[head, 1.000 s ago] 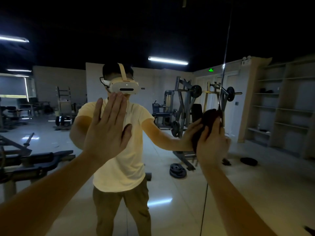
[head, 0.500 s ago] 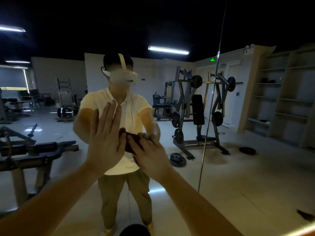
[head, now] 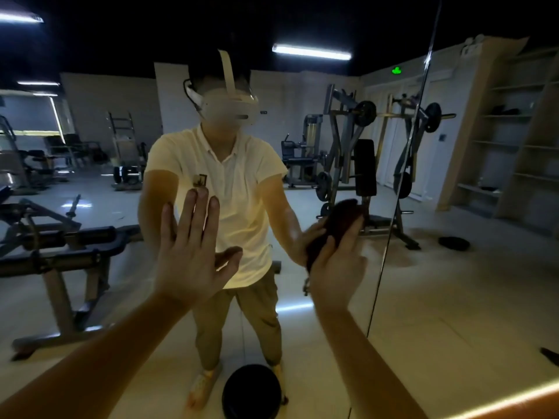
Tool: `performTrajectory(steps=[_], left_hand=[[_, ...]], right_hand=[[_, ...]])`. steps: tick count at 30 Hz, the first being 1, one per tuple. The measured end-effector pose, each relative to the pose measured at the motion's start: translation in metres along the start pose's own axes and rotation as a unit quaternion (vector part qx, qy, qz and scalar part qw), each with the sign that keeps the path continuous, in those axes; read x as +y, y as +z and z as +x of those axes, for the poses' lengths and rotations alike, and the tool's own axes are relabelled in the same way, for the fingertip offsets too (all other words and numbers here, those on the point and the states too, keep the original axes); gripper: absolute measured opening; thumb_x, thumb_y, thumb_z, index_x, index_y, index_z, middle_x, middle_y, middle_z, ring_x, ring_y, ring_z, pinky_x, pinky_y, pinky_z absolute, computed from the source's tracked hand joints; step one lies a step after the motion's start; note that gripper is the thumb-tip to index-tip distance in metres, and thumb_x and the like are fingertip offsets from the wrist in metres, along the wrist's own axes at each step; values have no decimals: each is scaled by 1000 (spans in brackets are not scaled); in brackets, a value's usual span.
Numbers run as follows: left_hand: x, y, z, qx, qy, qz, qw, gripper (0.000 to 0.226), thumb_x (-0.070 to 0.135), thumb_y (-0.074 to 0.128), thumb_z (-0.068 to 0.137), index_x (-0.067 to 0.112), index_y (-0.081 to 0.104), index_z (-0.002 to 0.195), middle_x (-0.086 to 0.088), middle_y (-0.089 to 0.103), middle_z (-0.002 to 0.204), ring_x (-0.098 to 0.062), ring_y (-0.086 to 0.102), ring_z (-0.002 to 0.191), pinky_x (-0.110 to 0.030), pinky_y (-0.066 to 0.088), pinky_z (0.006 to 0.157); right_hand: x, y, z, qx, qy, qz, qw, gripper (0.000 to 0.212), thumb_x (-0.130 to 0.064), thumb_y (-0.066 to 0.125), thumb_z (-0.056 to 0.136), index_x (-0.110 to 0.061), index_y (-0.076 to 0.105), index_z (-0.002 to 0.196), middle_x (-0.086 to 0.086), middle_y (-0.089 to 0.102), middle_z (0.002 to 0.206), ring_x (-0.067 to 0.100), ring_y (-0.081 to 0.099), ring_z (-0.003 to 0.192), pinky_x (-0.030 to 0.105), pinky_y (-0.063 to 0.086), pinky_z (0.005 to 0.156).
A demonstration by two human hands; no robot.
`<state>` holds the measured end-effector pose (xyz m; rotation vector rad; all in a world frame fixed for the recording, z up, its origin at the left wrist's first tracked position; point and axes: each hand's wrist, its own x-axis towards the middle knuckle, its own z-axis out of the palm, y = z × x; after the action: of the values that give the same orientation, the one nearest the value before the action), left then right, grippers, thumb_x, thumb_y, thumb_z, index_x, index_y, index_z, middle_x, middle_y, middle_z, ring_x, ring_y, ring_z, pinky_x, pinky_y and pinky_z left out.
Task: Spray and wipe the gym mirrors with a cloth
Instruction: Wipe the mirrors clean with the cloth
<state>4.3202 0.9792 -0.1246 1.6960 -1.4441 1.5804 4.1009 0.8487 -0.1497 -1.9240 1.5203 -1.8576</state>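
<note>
A large wall mirror (head: 453, 297) fills the view and reflects me and the gym behind me. My left hand (head: 190, 252) lies flat on the glass with fingers straight and spread. My right hand (head: 335, 264) holds a bunched dark cloth (head: 343, 216) against the glass at waist height, left of the vertical seam (head: 390, 237) between two mirror panels. I see no spray bottle.
A round black object (head: 251, 391) sits low at the mirror's foot, between my reflected feet. Weight benches, a plate-loaded rack, floor plates and shelves appear only as reflections. A bright strip edges the lower right corner.
My right hand swept the cloth from the seam leftward to beside my left hand, then back to the right and lower. My left hand stayed flat on the glass.
</note>
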Motion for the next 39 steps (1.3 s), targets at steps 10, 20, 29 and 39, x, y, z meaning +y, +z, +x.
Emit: performTrajectory(steps=[10, 20, 29, 39], left_hand=[[-3, -1, 1, -1, -2, -16, 1000, 93, 58, 47, 99, -5, 22, 162, -28, 16, 170, -43, 16, 159, -62, 1, 128], [-2, 4, -1, 4, -4, -3, 1000, 92, 58, 48, 99, -6, 24, 161, -29, 17, 170, -42, 14, 159, -63, 5, 127], [-2, 5, -1, -1, -10, -27, 1000, 92, 59, 46, 101, -3, 19, 163, -27, 16, 170, -40, 13, 159, -64, 8, 127], [0, 5, 0, -10, -22, -28, 999, 94, 59, 47, 100, 0, 14, 165, -25, 11, 171, -41, 11, 160, -70, 16, 124]], right_hand=[[-24, 17, -59, -60, -350, -30, 934, 59, -30, 58, 101, -12, 42, 154, 16, 62, 113, 32, 59, 96, 43, 46, 78], [91, -19, -11, -3, 49, -69, 996, 56, -33, 30, 105, -11, 31, 156, 16, 63, 106, 27, 60, 78, 42, 48, 75], [-7, 7, -98, -126, -75, 50, 988, 63, -49, 24, 109, -13, 19, 161, 16, 61, 123, 25, 63, 80, 40, 56, 66], [53, -31, -13, -17, 0, 115, 993, 55, -34, 48, 108, -17, 31, 158, 8, 71, 117, 19, 68, 81, 28, 50, 66]])
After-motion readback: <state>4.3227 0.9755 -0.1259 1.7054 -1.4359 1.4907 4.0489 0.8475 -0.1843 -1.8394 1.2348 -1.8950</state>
